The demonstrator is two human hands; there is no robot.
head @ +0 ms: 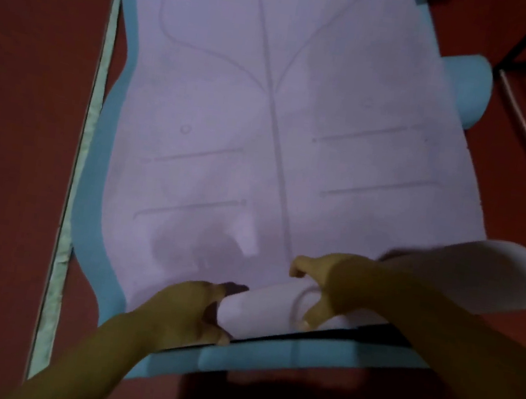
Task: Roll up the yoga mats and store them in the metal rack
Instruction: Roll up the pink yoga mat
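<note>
Mat: my lilac mat (281, 154) looks soft, springy, light.
Hold: my left hand (187, 310) and right hand (320, 284) clasp its rolled end, lower centre.

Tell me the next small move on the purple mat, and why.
Probably push the roll forward another turn. Both the left hand and the right hand grip it at the near end, and most of the purple mat lies flat on the blue mat.
</note>
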